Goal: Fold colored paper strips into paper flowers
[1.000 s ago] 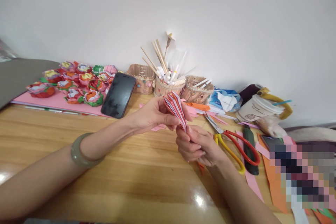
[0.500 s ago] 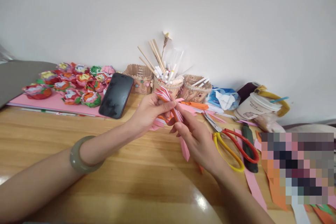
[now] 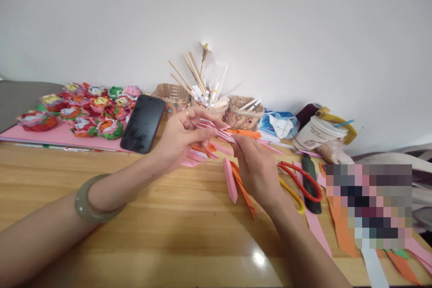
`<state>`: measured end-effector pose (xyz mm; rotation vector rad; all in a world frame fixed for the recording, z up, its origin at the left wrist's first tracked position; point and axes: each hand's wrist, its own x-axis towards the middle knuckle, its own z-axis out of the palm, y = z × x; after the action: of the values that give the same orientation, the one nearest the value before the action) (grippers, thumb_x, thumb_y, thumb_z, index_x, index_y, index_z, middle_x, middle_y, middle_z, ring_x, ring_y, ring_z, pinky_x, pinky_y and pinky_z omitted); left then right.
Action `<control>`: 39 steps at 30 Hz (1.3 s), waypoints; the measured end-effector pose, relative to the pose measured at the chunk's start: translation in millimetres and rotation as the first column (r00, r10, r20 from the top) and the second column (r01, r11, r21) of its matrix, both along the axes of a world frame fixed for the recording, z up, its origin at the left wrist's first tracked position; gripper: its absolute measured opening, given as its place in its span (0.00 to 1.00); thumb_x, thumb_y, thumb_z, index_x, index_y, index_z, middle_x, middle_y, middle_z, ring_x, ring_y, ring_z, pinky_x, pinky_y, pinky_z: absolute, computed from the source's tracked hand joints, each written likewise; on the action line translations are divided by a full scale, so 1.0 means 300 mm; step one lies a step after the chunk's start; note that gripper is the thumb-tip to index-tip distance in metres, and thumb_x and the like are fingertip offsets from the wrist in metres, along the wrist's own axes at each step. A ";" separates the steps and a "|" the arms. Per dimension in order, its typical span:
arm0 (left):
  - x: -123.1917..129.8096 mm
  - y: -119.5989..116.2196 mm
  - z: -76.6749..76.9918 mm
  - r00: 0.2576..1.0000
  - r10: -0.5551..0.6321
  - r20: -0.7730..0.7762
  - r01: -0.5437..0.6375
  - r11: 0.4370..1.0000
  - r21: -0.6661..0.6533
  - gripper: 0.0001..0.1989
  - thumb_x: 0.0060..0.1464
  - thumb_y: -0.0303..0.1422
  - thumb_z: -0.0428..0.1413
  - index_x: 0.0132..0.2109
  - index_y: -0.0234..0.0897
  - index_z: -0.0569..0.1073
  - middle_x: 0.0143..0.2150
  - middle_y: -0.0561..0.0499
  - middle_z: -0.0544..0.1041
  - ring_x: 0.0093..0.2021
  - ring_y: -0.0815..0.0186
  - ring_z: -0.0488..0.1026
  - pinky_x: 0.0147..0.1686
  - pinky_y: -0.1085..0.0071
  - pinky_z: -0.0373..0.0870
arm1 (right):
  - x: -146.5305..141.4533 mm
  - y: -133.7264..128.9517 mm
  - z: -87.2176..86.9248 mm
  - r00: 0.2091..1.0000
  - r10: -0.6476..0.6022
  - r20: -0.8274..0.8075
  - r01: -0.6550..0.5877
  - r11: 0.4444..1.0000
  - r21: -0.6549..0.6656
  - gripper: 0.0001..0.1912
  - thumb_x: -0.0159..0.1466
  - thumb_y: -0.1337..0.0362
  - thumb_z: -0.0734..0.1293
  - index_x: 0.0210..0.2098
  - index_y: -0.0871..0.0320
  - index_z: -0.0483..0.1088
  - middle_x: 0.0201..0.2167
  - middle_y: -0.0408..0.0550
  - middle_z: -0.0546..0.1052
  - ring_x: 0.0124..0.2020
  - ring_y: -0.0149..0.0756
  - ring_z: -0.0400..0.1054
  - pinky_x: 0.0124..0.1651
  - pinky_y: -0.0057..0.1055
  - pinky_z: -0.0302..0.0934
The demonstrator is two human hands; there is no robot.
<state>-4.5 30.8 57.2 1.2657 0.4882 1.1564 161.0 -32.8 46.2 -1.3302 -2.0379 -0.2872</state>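
Between my two hands is a bundle of folded paper strips [image 3: 221,133], layered in pink, white and red. Its left end is pinched by my left hand [image 3: 192,134], thumb on the near side. Fingers of my right hand [image 3: 254,162] close on the right end. Below the hands, a folded pink paper strip [image 3: 230,181] and an orange paper strip [image 3: 243,189] lie on the wooden table [image 3: 162,234]. More folded strips [image 3: 199,153] lie just behind my left hand. Scissors with red and yellow handles [image 3: 302,180] rest beside my right hand, their blades hidden behind it.
Paper flowers [image 3: 84,110] fill a pink sheet [image 3: 67,134] at the left, beside a leaning phone [image 3: 143,123]. Craft baskets [image 3: 245,117] with sticks and pens line the wall. A white cup [image 3: 317,132], a dark green tool [image 3: 310,184] and cut strips [image 3: 342,227] occupy the right.
The paper bundle has turned from a steep slant to nearly level. My right hand has moved up and right along it, and the view has shifted slightly right.
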 end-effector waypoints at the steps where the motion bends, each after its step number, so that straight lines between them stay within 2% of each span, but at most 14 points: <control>1: -0.008 0.008 0.009 0.998 0.069 -0.009 -0.068 0.996 0.053 0.07 0.45 0.29 0.60 0.32 0.35 0.69 0.33 0.51 0.78 0.18 0.77 0.64 0.19 0.78 0.64 | 0.004 0.000 0.003 0.999 -0.020 0.025 0.020 1.000 0.021 0.13 0.68 0.68 0.52 0.39 0.61 0.67 0.24 0.47 0.71 0.24 0.33 0.62 0.27 0.26 0.53; 3: -0.027 0.017 0.030 0.964 0.252 -0.081 -0.225 0.941 0.251 0.03 0.50 0.30 0.57 0.34 0.35 0.71 0.34 0.50 0.78 0.23 0.73 0.69 0.25 0.75 0.68 | 0.013 0.001 0.007 0.995 -0.068 0.075 0.065 0.997 0.049 0.12 0.67 0.69 0.53 0.37 0.61 0.67 0.25 0.46 0.70 0.24 0.33 0.61 0.27 0.26 0.51; 5: -0.041 0.015 0.052 0.875 0.435 -0.213 -0.238 0.770 0.592 0.06 0.53 0.32 0.55 0.39 0.36 0.73 0.37 0.48 0.78 0.39 0.65 0.73 0.39 0.68 0.70 | 0.019 0.001 0.007 0.985 -0.114 0.130 0.105 0.992 0.071 0.12 0.67 0.69 0.53 0.37 0.60 0.67 0.25 0.47 0.70 0.26 0.34 0.61 0.27 0.26 0.50; 8: -0.042 -0.004 0.066 0.702 0.628 -0.335 0.121 0.358 0.926 0.15 0.53 0.38 0.55 0.47 0.37 0.72 0.46 0.45 0.76 0.53 0.57 0.67 0.53 0.58 0.63 | 0.022 -0.002 0.005 0.966 -0.154 0.208 0.135 0.986 0.101 0.12 0.68 0.68 0.53 0.37 0.59 0.66 0.25 0.47 0.70 0.27 0.35 0.61 0.28 0.27 0.49; 10: -0.033 -0.018 0.058 0.586 0.745 -0.319 0.300 0.166 0.939 0.20 0.56 0.40 0.51 0.53 0.33 0.67 0.49 0.42 0.74 0.55 0.57 0.66 0.56 0.54 0.58 | 0.018 -0.006 0.003 0.952 -0.161 0.260 0.136 0.984 0.113 0.12 0.68 0.68 0.53 0.37 0.60 0.67 0.25 0.47 0.69 0.27 0.36 0.61 0.28 0.28 0.49; 11: -0.029 -0.025 0.050 0.532 0.790 -0.303 0.367 0.107 0.924 0.21 0.58 0.39 0.49 0.54 0.31 0.66 0.48 0.40 0.74 0.53 0.57 0.67 0.56 0.54 0.59 | 0.015 -0.008 0.003 0.945 -0.160 0.285 0.132 0.985 0.113 0.12 0.68 0.68 0.53 0.37 0.60 0.67 0.25 0.47 0.69 0.28 0.36 0.60 0.28 0.29 0.49; 13: -0.024 -0.036 0.034 0.422 0.854 -0.303 0.459 0.087 0.884 0.17 0.60 0.33 0.46 0.53 0.28 0.66 0.44 0.40 0.76 0.48 0.58 0.71 0.48 0.59 0.66 | 0.008 -0.013 0.002 0.933 -0.145 0.331 0.116 0.988 0.107 0.14 0.68 0.70 0.51 0.38 0.61 0.67 0.26 0.48 0.70 0.28 0.37 0.60 0.28 0.29 0.49; 16: -0.025 -0.050 0.018 0.288 0.863 -0.416 0.535 0.216 0.817 0.12 0.58 0.26 0.46 0.47 0.30 0.69 0.38 0.43 0.76 0.38 0.62 0.74 0.33 0.69 0.69 | 0.003 -0.016 0.000 0.922 -0.119 0.368 0.089 0.991 0.099 0.16 0.67 0.72 0.50 0.37 0.62 0.67 0.27 0.50 0.71 0.29 0.38 0.61 0.28 0.30 0.50; 19: -0.022 -0.061 0.011 0.238 0.827 -0.508 0.532 0.327 0.781 0.10 0.57 0.27 0.47 0.44 0.31 0.70 0.35 0.45 0.77 0.34 0.62 0.74 0.29 0.71 0.68 | 0.002 -0.014 0.002 0.950 -0.071 0.303 0.055 0.997 0.062 0.14 0.67 0.71 0.52 0.39 0.62 0.68 0.28 0.51 0.72 0.30 0.39 0.63 0.29 0.31 0.53; 21: -0.015 -0.067 0.007 0.244 0.833 -0.496 0.477 0.342 0.810 0.09 0.56 0.28 0.48 0.42 0.31 0.70 0.34 0.45 0.77 0.34 0.62 0.75 0.27 0.71 0.67 | 0.002 -0.011 0.009 0.994 -0.015 0.104 0.014 1.000 0.005 0.12 0.67 0.68 0.55 0.43 0.60 0.68 0.30 0.50 0.73 0.32 0.38 0.65 0.31 0.30 0.57; 24: -0.003 -0.077 -0.004 0.285 0.862 -0.418 0.389 0.295 0.873 0.08 0.56 0.27 0.48 0.42 0.31 0.69 0.35 0.44 0.78 0.34 0.61 0.75 0.24 0.72 0.66 | 0.001 -0.007 0.025 0.921 0.032 -0.387 -0.081 0.991 -0.111 0.13 0.63 0.62 0.63 0.47 0.55 0.67 0.39 0.49 0.75 0.34 0.35 0.68 0.33 0.30 0.62; 28: 0.006 -0.090 -0.022 0.323 0.910 -0.262 0.282 0.172 0.944 0.10 0.58 0.27 0.45 0.42 0.31 0.69 0.33 0.46 0.78 0.31 0.65 0.75 0.22 0.74 0.63 | -0.006 -0.007 0.032 0.578 0.027 -0.816 -0.333 0.920 -0.206 0.20 0.54 0.57 0.71 0.46 0.52 0.70 0.38 0.45 0.76 0.32 0.34 0.69 0.33 0.30 0.64; 32: 0.011 -0.094 -0.030 0.328 0.939 -0.106 0.218 0.034 0.975 0.12 0.60 0.26 0.42 0.38 0.32 0.70 0.27 0.49 0.75 0.26 0.67 0.72 0.23 0.75 0.61 | -0.019 -0.012 0.018 0.381 0.026 -0.924 -0.500 0.847 -0.182 0.15 0.54 0.55 0.71 0.40 0.52 0.74 0.29 0.42 0.75 0.30 0.32 0.67 0.34 0.30 0.62; 39: 0.011 -0.092 -0.036 0.334 0.942 0.019 0.207 -0.093 0.974 0.12 0.60 0.29 0.43 0.34 0.33 0.70 0.24 0.49 0.73 0.24 0.66 0.68 0.23 0.71 0.60 | -0.039 -0.024 0.017 0.309 -0.015 -0.951 -0.518 0.836 -0.182 0.12 0.57 0.55 0.68 0.37 0.54 0.75 0.21 0.39 0.64 0.23 0.28 0.55 0.27 0.27 0.52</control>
<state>-1.3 3.2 46.4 3.3166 1.0601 1.4938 149.4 -39.9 51.2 -0.9502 -1.2118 1.0267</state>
